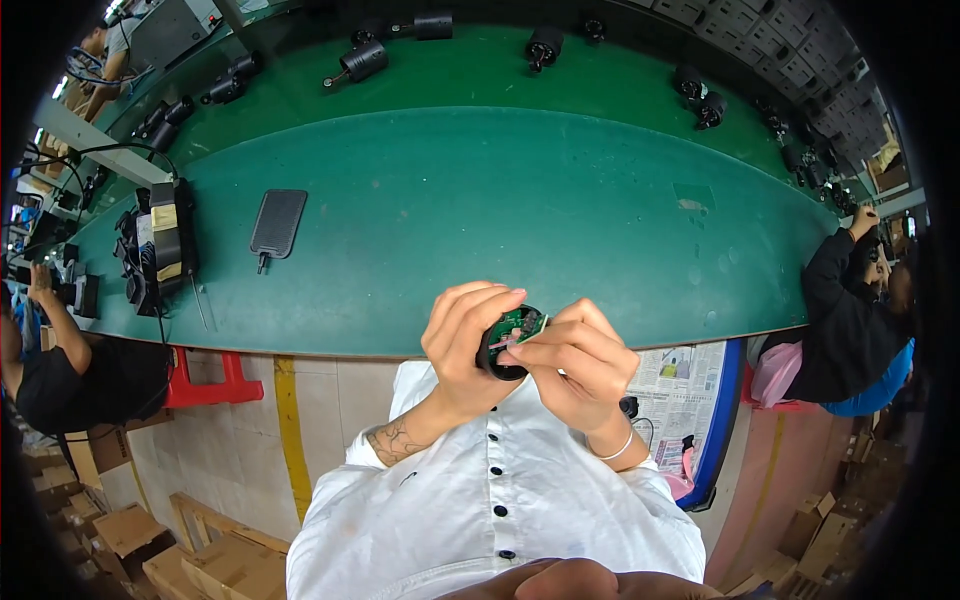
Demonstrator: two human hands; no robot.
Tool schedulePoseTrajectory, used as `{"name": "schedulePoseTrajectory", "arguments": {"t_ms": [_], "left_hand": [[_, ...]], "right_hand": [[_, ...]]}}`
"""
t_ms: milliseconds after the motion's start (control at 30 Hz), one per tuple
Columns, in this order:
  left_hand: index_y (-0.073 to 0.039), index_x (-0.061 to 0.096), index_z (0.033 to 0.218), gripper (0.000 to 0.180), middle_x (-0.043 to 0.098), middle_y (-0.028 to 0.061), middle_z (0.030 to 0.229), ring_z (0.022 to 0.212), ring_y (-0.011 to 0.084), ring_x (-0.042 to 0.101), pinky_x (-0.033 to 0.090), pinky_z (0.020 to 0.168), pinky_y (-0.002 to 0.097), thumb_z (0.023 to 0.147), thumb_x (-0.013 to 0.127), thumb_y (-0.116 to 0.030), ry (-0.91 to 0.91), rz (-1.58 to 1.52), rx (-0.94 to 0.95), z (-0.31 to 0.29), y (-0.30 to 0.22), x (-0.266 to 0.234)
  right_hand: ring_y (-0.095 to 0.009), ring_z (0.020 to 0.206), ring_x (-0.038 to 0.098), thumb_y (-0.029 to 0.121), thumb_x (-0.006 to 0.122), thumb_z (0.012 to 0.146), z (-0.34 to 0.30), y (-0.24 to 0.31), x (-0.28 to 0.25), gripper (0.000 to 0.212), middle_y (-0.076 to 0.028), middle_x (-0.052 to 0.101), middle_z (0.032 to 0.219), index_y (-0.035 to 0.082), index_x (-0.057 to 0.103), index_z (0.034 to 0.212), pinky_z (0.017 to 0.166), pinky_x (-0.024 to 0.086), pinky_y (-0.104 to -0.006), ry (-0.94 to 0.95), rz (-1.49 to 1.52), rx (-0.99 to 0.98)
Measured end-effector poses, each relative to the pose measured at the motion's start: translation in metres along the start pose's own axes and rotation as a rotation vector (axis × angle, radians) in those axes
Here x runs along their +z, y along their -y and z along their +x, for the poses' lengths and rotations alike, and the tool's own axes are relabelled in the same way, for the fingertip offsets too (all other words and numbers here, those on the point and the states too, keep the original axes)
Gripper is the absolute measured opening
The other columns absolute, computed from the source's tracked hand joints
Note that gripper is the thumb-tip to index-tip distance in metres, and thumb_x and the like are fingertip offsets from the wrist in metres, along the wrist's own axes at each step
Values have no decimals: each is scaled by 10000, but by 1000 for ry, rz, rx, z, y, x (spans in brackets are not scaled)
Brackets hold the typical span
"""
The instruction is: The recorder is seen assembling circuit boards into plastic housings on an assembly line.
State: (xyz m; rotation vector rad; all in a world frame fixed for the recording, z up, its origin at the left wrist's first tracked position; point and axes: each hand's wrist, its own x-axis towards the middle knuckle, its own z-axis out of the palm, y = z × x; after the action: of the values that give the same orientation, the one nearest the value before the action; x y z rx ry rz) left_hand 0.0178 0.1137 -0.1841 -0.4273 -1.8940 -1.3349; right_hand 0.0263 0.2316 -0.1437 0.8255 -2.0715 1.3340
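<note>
My left hand (465, 340) is wrapped round a black cylindrical housing (487, 358), its open end turned up toward me. A green circuit board (518, 322) shows at the mouth of the housing, tilted at the right side. The fingers of my right hand (580, 360) pinch at the board's edge and reach into the opening. Small pale parts, perhaps wires or a connector, show between board and fingertips, too small to tell. Both hands are just in front of the table's near edge, above my white shirt.
A flat black pad-like piece with a short stub (278, 225) lies on the green table (450, 220). To the left stand a black device with yellow tape (165, 235) and a thin screwdriver (200, 300). Black cylinders (362, 62) line the far strip. Co-workers sit at both sides; a newspaper-lined blue tray (690, 390) is at right.
</note>
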Motion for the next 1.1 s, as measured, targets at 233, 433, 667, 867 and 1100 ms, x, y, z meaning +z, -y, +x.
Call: {"name": "schedulePoseTrajectory", "arguments": {"t_ms": [233, 433, 667, 867, 1100], "left_hand": [[-42, 618, 970, 382, 641, 58, 895, 775, 222, 585, 464, 703, 322, 599, 703, -75, -36, -4, -6, -2, 1, 0], [-29, 573, 972, 393, 644, 77, 862, 772, 222, 573, 471, 714, 325, 594, 677, 4, 63, 38, -58, -2, 2, -2], [-34, 596, 971, 442, 623, 68, 876, 751, 226, 567, 462, 694, 323, 543, 705, 4, 62, 68, -143, -5, 5, -3], [-47, 537, 1089, 550, 588, 70, 944, 839, 225, 537, 450, 705, 326, 571, 719, -1, -5, 39, -118, -4, 5, 1], [-67, 424, 1231, 708, 526, 98, 1070, 983, 228, 471, 429, 756, 321, 599, 738, -28, -101, 13, -150, -11, 11, 7]], "right_hand": [[-125, 604, 474, -82, 697, 600, 4, 10, 3, 161, -29, 675, 739, 47, 701, 696, 568, 410, -221, 32, 76, 204], [-127, 605, 480, -85, 694, 595, 6, 2, 2, 160, -26, 677, 733, 44, 697, 691, 569, 413, -223, 101, 121, 359], [-137, 633, 504, -69, 709, 588, -1, -7, 13, 150, -33, 674, 740, 31, 684, 697, 586, 427, -235, 17, 100, 299], [-154, 680, 517, -19, 750, 579, 16, -1, 16, 214, -54, 649, 785, 17, 671, 775, 623, 439, -256, -153, 105, 415], [-174, 728, 518, 26, 779, 571, 11, -20, 6, 297, -63, 614, 818, 12, 654, 840, 652, 443, -279, 146, 179, 438]]}}
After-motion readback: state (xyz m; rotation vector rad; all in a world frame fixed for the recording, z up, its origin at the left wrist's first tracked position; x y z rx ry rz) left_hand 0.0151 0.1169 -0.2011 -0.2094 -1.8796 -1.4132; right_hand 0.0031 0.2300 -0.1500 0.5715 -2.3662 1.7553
